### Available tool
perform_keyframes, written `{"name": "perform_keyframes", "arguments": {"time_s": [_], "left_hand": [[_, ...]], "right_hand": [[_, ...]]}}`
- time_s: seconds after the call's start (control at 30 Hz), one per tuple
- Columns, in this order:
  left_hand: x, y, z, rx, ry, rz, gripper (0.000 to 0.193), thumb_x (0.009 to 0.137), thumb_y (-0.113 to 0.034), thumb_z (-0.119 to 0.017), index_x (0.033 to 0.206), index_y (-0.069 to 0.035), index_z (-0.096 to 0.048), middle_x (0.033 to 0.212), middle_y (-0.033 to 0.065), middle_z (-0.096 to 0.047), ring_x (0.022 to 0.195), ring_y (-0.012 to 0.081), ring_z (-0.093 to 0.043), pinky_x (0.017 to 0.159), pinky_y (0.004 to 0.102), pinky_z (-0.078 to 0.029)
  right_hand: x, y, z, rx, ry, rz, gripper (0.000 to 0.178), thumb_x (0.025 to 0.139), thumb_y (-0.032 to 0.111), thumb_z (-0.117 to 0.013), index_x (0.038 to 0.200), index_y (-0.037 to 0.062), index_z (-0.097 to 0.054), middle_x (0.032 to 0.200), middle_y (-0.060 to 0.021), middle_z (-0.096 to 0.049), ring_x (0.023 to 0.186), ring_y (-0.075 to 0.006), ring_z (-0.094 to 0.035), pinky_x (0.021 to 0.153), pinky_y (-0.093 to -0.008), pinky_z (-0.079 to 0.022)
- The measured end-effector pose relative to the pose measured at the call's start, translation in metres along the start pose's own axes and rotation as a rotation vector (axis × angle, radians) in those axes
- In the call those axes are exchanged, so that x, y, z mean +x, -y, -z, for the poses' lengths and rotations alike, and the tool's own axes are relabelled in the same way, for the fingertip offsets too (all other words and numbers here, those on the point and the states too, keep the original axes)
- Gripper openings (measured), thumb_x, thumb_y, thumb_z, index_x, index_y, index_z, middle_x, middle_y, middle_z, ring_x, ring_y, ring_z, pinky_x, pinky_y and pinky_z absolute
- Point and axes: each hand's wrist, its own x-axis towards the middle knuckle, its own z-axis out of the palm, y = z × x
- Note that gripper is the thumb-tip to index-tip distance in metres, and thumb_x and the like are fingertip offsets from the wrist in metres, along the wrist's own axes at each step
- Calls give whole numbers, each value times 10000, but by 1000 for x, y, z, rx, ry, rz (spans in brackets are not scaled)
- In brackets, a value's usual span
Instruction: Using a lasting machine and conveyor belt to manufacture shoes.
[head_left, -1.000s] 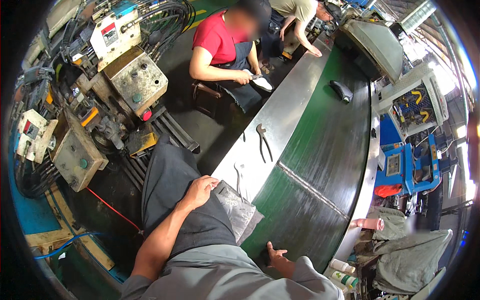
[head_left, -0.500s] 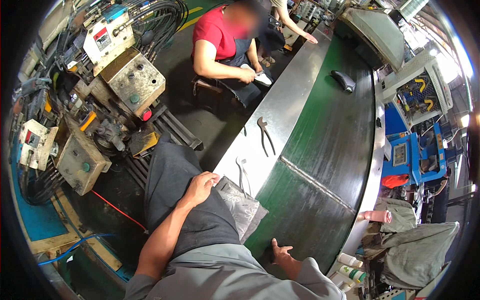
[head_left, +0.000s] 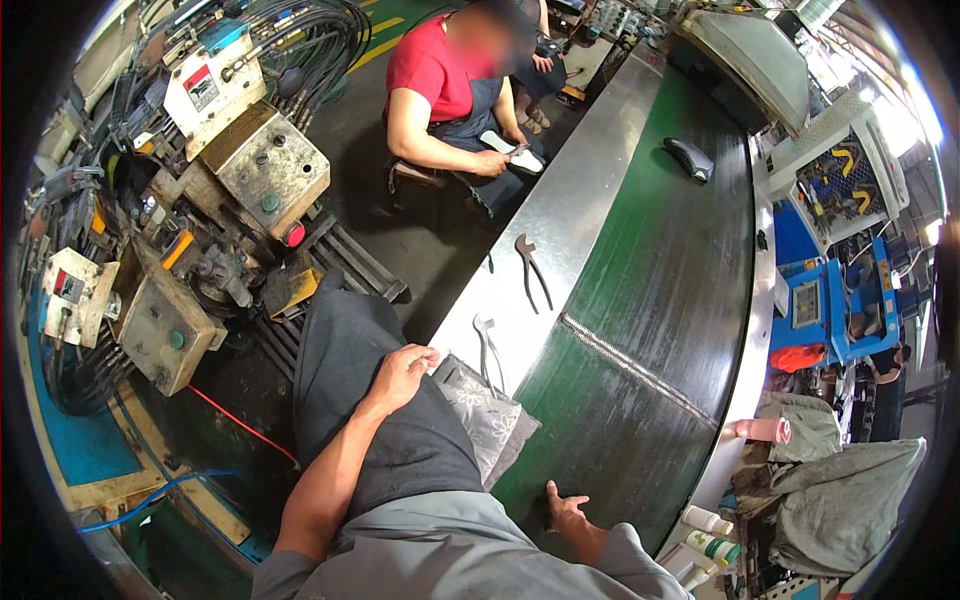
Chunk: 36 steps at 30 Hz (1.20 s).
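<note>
My left hand [head_left: 404, 376] rests over my dark-trousered thigh at the metal ledge's near corner. Its fingers are curled together, and what they hold, if anything, is hidden. Beside it lies a grey flower-patterned cloth pad [head_left: 478, 418]. Two pairs of pliers lie on the metal ledge [head_left: 590, 190]: dark pliers [head_left: 532, 272] farther off, and shinier pliers [head_left: 488, 350] whose handles reach onto the pad. My right hand [head_left: 568, 508] lies on the green conveyor belt [head_left: 620, 440], thumb and fingers apart, holding nothing. Far up the belt sits a dark shoe upper [head_left: 688, 160].
Across the ledge sits a co-worker in red [head_left: 430, 80], holding a white-and-dark shoe [head_left: 512, 152]. Oily machinery with hoses [head_left: 265, 165] fills the left. Bottles [head_left: 710, 545], a pink cup [head_left: 765, 430] and grey cloths [head_left: 850, 505] line the right. A metal hood [head_left: 745, 70] covers the belt's far end.
A second person's arm at the back has drawn away from the ledge. The co-worker in red has shifted the shoe slightly. My two hands stay nearly where they were.
</note>
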Motion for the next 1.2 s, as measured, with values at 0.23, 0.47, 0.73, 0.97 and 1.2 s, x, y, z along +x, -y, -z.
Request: {"name": "perform_keyframes", "arguments": {"time_s": [0.23, 0.47, 0.73, 0.97, 1.2], "left_hand": [[1, 4, -3, -34, 9, 4, 232, 1023, 89, -561, 1190, 61, -720, 1130, 151, -754, 1038, 250, -779, 924, 339, -614], [1, 0, -5, -26, 20, 3, 230, 1016, 90, -577, 1193, 55, -720, 1129, 145, -759, 1040, 243, -779, 915, 338, -613], [6, 12, 2, -333, -5, 86, 260, 1058, 80, -523, 1231, 61, -717, 1172, 142, -775, 1103, 230, -758, 986, 350, -603], [13, 7, 6, -222, 19, 78, 222, 1053, 47, -550, 1192, 66, -722, 1162, 148, -771, 1063, 230, -763, 963, 350, -606], [12, 2, 0, 242, 31, -182, 250, 987, 102, -558, 1183, 70, -711, 1091, 198, -751, 1009, 311, -778, 869, 370, -607]], "right_hand": [[78, -51, 3, -473, 31, 126, 1589, 724, 893, -772, 1692, 203, 283, 1727, -373, -145, 1560, -561, -282, 1194, -729, -363], [8, -18, -7, 25, 38, -23, 1608, 707, 910, -768, 1684, 203, 297, 1742, -387, -67, 1573, -590, -226, 1198, -740, -351], [-49, -7, 5, -83, -90, -71, 1587, 722, 942, -714, 1702, 136, 239, 1689, -310, -373, 1549, -470, -392, 1261, -618, -345], [-25, -11, -4, -3, 10, -27, 1551, 708, 934, -736, 1724, 225, 198, 1764, -351, -85, 1583, -594, -219, 1222, -737, -315], [4, -21, -19, -1229, -159, 502, 1562, 758, 943, -684, 1703, 56, 187, 1650, -358, -401, 1503, -514, -444, 1251, -610, -358]]}}
